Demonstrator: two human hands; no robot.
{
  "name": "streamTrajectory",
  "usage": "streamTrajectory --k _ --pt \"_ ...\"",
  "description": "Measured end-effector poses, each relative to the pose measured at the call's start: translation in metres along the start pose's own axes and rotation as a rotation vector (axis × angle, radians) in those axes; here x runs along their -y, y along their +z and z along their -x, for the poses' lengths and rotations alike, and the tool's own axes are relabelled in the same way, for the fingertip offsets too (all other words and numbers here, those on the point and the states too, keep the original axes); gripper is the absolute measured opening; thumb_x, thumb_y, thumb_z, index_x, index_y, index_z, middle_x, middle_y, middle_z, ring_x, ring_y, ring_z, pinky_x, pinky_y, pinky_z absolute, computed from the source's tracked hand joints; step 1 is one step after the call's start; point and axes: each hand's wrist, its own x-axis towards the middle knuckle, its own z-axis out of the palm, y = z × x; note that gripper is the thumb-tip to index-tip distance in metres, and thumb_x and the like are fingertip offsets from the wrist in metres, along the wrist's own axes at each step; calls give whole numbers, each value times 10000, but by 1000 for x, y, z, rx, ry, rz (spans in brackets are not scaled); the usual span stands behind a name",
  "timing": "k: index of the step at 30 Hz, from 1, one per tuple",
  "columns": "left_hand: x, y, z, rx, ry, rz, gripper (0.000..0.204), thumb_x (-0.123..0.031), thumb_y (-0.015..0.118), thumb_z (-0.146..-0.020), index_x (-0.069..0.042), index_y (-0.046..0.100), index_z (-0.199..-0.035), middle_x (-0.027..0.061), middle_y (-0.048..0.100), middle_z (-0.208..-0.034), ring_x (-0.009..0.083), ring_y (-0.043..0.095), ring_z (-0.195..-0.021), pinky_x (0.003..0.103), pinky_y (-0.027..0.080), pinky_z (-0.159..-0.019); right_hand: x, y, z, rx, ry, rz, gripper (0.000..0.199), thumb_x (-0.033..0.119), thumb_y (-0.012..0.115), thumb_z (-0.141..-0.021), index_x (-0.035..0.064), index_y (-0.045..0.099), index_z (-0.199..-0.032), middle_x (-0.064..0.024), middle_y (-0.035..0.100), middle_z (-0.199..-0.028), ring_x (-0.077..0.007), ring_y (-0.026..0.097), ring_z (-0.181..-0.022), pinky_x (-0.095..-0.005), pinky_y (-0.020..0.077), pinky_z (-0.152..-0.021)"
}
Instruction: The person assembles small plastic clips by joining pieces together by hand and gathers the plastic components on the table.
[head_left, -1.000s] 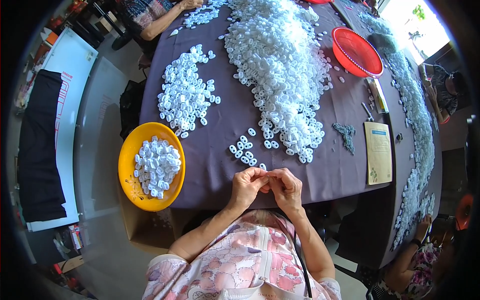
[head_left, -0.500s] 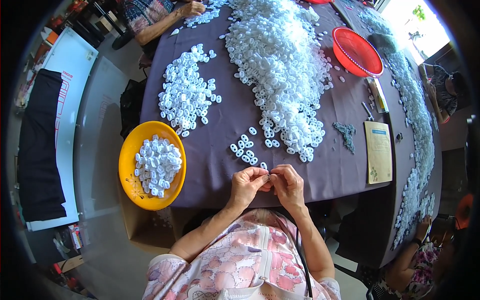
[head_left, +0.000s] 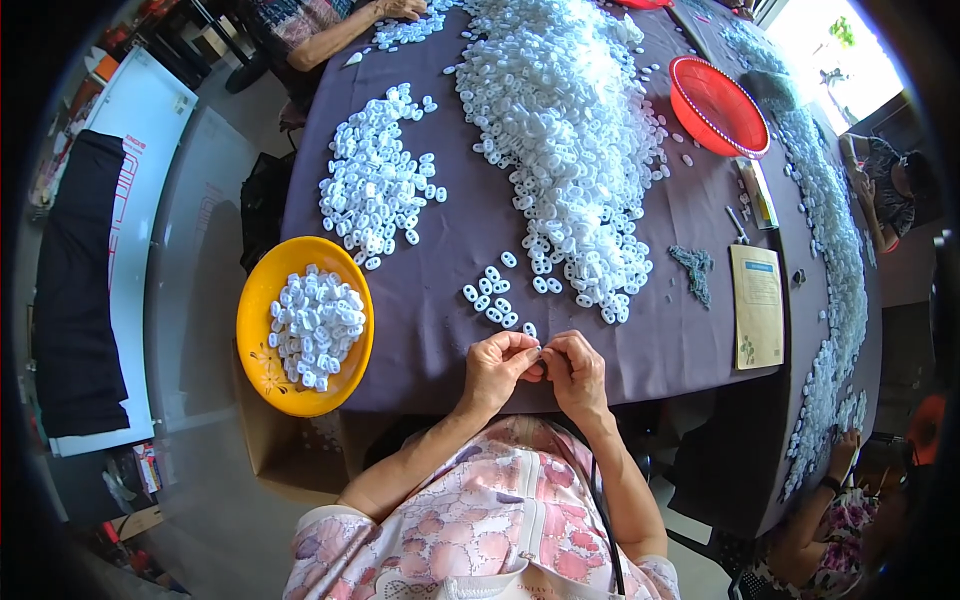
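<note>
Purple-clothed table point(head_left: 450, 290), near edge: left hand point(head_left: 497, 368) and right hand point(head_left: 573, 370) pinch one small white piece point(head_left: 540, 351) between closed fingertips; its long axis cannot be discerned.

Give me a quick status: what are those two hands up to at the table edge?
Left hand and right hand together, pinching one small white plastic piece. Small loose cluster of white pieces just ahead on the purple table. Nothing between hands and pieces.
</note>
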Motion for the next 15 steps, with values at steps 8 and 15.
streamTrajectory --k 8,15 --pt "3 1 0 -9 54 -33 77 -34 629 -854 29 628 -898 46 642 -753 97 621 -616 230 548 -556 1 3 0 26 9 -38 67 -40 584 -794 -9 539 -833 -147 590 -804 -315 592 -704 -343 474 -616" --pt "0 3 2 -18 79 -53 80 -38 624 -859 27 623 -905 47 643 -764 104 628 -630 238 553 -572 0 1 0 65 92 -72 60 -34 582 -806 -12 546 -849 -145 594 -806 -304 599 -695 -332 476 -619"
